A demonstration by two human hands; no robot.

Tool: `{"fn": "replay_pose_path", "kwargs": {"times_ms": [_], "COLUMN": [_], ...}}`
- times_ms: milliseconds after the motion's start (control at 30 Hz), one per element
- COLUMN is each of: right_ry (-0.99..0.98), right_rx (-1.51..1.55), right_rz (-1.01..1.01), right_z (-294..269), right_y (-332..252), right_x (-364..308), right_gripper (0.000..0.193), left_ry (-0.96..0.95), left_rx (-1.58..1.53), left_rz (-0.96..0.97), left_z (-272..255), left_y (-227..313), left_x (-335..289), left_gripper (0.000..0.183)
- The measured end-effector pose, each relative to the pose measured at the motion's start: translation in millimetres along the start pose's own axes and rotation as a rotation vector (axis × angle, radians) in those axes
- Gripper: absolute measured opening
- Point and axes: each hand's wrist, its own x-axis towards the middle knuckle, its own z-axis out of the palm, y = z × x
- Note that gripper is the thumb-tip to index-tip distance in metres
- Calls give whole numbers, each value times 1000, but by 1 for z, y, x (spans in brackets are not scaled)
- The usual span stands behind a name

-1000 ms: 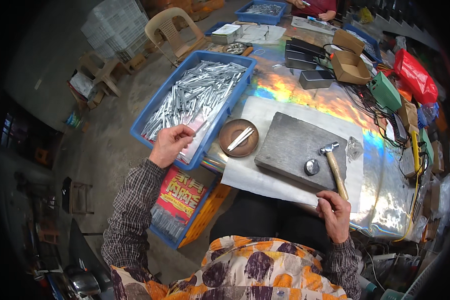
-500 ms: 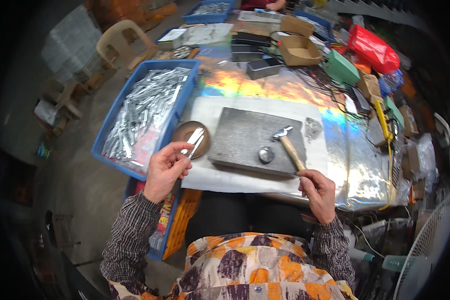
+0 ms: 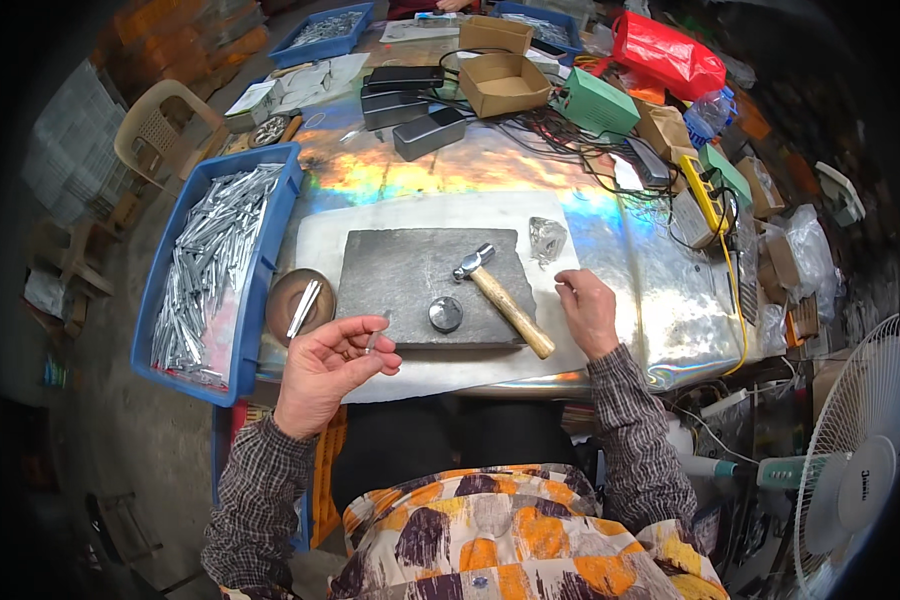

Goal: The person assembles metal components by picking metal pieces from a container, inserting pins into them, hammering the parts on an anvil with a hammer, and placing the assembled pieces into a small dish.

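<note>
My left hand (image 3: 330, 372) pinches a short, thin metal piece (image 3: 373, 342) between thumb and fingers, just off the near-left corner of a dark grey slab (image 3: 400, 280). Beside it, a round brown dish (image 3: 282, 303) holds a few shiny metal strips (image 3: 306, 305). On the slab lie a small round dark metal block (image 3: 445, 314) and a ball-peen hammer (image 3: 510, 310), its wooden handle reaching over the near edge. Right of the hammer hovers my right hand (image 3: 592, 312), fingers loosely bent with nothing visible in them. A clear plastic bag (image 3: 547, 240) lies just beyond it.
A blue tray (image 3: 288, 190) full of metal strips stands on the left. White paper (image 3: 315, 225) lies under the slab. Black boxes (image 3: 430, 134), an open cardboard box (image 3: 505, 85), cables and a yellow power strip (image 3: 703, 190) crowd the back and right. A fan (image 3: 855, 470) stands near right.
My right hand has let go of the hammer handle and moved up and right toward the plastic bag. The hammer now rests on the slab. My left hand has moved from the dish toward the slab.
</note>
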Motion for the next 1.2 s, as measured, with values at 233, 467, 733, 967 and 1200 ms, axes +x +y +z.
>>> {"fn": "replay_pose_path", "kwargs": {"times_ms": [233, 467, 733, 967, 1200], "right_ry": [-62, -83, -190, -129, -63], "right_rx": [-169, -275, -445, -294, -146], "right_rz": [-14, -89, -130, -41, -1], "right_z": [19, 32, 25, 13, 9], "right_y": [3, 7, -3, 7, 14], "right_x": [23, 33, 40, 30, 20], "right_gripper": [6, 5, 3, 3, 1], "left_ry": [129, 192, 252, 335, 328], "left_rx": [66, 101, 157, 459, 678], "left_rz": [43, 73, 155, 278, 322], "left_z": [4, 1, 3, 1, 8], "left_y": [-16, -33, -43, -52, -53], "left_x": [16, 27, 36, 40, 43], "left_gripper": [19, 17, 17, 11, 14]}}
